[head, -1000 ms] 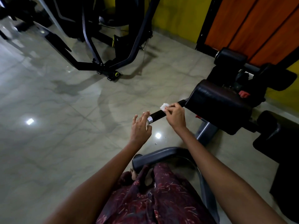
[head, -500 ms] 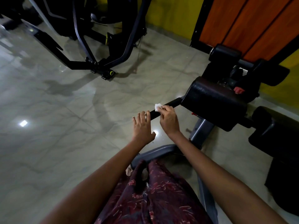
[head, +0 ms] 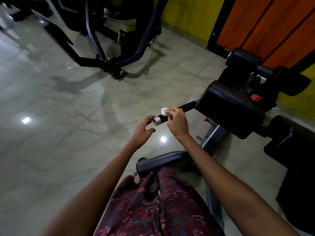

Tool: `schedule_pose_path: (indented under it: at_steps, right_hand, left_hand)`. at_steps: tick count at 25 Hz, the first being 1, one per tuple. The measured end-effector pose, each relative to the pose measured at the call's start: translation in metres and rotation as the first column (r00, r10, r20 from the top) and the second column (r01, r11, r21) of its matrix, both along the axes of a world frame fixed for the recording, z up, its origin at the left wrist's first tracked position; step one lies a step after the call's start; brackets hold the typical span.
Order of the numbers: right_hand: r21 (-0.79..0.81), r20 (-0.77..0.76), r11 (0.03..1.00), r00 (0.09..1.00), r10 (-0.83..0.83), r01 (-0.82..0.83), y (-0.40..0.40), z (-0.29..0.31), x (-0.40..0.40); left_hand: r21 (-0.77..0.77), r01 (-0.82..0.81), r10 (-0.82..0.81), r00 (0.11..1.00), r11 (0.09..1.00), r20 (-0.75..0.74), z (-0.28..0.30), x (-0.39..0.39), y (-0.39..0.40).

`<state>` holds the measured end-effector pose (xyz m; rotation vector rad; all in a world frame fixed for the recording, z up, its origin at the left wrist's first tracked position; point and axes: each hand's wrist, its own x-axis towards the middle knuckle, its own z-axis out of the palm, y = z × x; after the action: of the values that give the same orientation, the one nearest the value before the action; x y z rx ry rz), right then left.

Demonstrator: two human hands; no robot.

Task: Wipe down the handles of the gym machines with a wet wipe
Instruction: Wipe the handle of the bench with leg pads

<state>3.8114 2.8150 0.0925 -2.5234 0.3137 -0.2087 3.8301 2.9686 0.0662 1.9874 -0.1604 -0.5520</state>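
So the black handle (head: 175, 111) sticks out from the big black pad (head: 230, 109) of the machine, pointing away from it toward the open floor, with a silver end cap (head: 157, 120) on the far tip. The right hand (head: 177, 123) sits on top of the handle about midway between the pad and the cap, its grip pinched on a small white wet wipe (head: 164, 111) that's pressed against the handle's upper side. Only a little wad of the wipe pokes out past the fingertips.

The left hand (head: 142, 132) is right at the cap end, fingers spread and loosely curved around the cap, holding nothing. I can't tell if a fingertip actually touches the metal or just hovers beside it.

What I'd worry about:
- The wipe is tiny and bunched, so it probably only covers the top strip. The underside could get skipped unless the hand wraps round.
- With such a light pinch, the wipe could slip out and land on the tiled floor (head: 68, 116), and then it's dirty.
- The left hand isn't bracing anything, so if the handle swivels, pressure goes nowhere.
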Motion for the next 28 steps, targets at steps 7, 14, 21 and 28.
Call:
schedule_pose_path:
  at_steps: [7, 14, 21, 28]
  right_hand:
    - [-0.183, -0.045, 0.861, 0.879, 0.475, -0.475, 0.019, 0.013, 0.001]
    - [-0.547, -0.212, 0.511, 0.700, 0.682, -0.663, 0.020, 0.015, 0.006]
    - [-0.634, -0.268, 0.368, 0.639, 0.721, -0.680, 0.014, 0.015, 0.006]
    - [-0.384, 0.035, 0.795, 0.853, 0.520, -0.469, -0.018, 0.006, -0.001]
  left_hand:
    - [0.026, -0.237, 0.238, 0.953, 0.971, -0.185, -0.025, -0.025, 0.036]
    - [0.244, -0.081, 0.079, 0.997, 0.966, 0.015, -0.009, -0.026, 0.039]
    - [0.437, 0.135, -0.202, 0.973, 0.889, 0.108, 0.003, -0.020, 0.024]
    - [0.379, 0.214, -0.301, 0.935, 0.900, 0.187, 0.019, -0.006, 0.009]
